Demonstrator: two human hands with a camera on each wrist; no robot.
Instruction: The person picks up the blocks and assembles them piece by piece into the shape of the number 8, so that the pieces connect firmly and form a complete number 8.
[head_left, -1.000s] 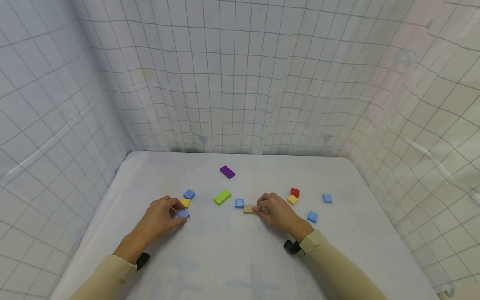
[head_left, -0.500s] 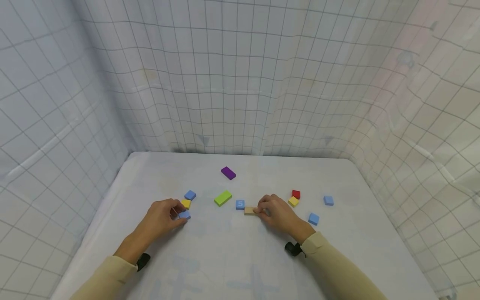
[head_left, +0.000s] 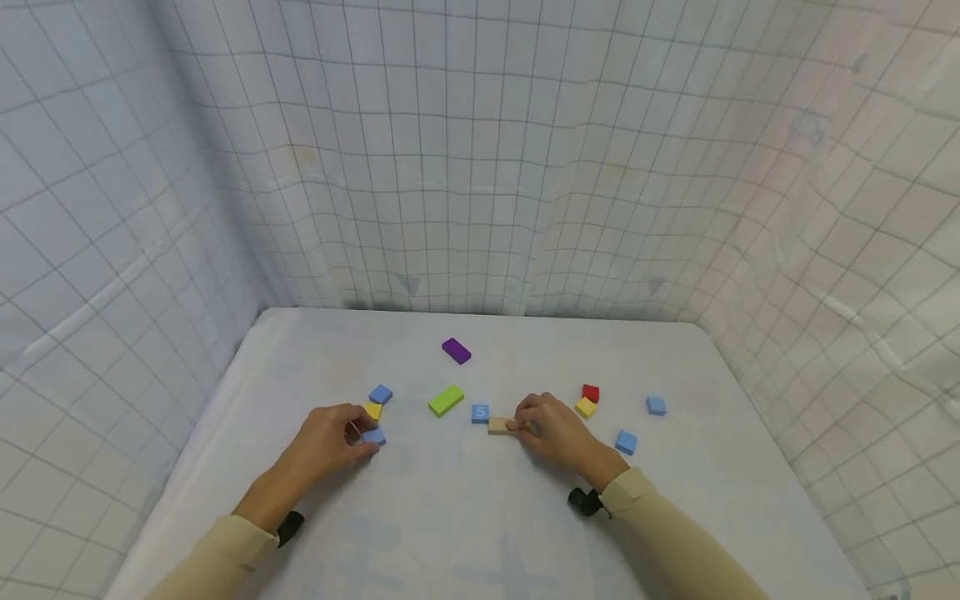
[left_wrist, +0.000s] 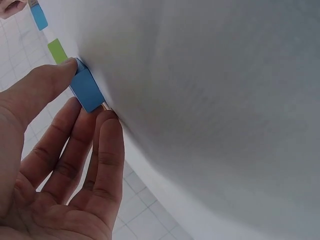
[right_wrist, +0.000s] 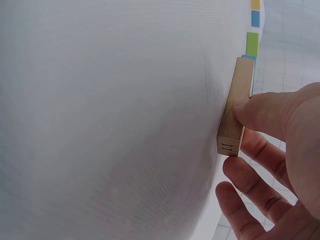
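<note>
My left hand (head_left: 327, 437) is at the left of the table, thumb and fingers pinching a small blue block (left_wrist: 88, 91) low at the surface. A yellow block (head_left: 372, 411) and another blue block (head_left: 381, 394) lie just beyond those fingers. Near the middle, my right hand (head_left: 553, 427) grips a plain wooden block (right_wrist: 235, 107) between thumb and fingers; its right end is hidden by the fingers in the head view. Close to the wooden block's left end lies a blue tile marked 5 (head_left: 480, 413).
Between the hands lies a lime-green block (head_left: 446, 401), with a purple block (head_left: 456, 351) farther back. Right of my right hand are a red block (head_left: 591, 392), a yellow block (head_left: 586, 407) and two blue blocks (head_left: 626, 442). Gridded white curtains (head_left: 480, 167) surround the white table.
My left hand and its blue block have shifted slightly right and toward me. The right hand stays on the wooden block. The head view has tilted a little.
</note>
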